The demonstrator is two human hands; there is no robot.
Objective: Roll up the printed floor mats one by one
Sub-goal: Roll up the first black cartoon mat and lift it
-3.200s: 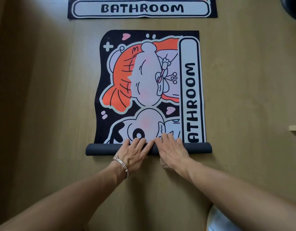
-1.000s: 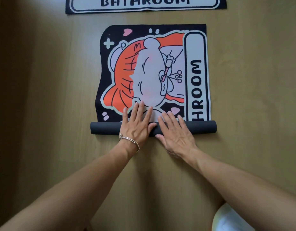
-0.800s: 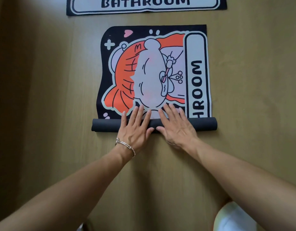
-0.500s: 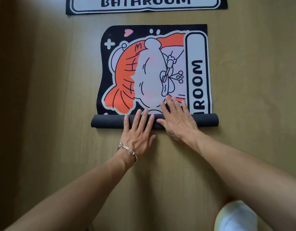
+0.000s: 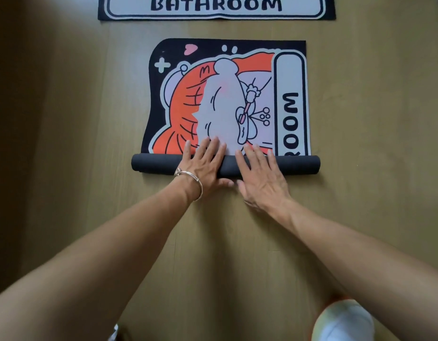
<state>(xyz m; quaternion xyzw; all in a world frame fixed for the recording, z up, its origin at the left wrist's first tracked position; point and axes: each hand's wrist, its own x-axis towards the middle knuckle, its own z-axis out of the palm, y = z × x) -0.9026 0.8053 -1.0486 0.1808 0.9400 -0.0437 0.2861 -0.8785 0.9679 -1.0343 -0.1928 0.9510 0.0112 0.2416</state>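
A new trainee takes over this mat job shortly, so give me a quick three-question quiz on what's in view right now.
1. True or false: the left hand and the right hand both lie with straight fingers across the dark grey rolled section of the black-bordered cartoon floor mat.
2. Which wrist wears the thin silver bracelet? A: left. B: right. C: neither.
3. Fill in: the second black-and-white floor mat, lying flat farther away on the tan wooden floor, reads ____.
Key: 1 true; 2 A; 3 BATHROOM.
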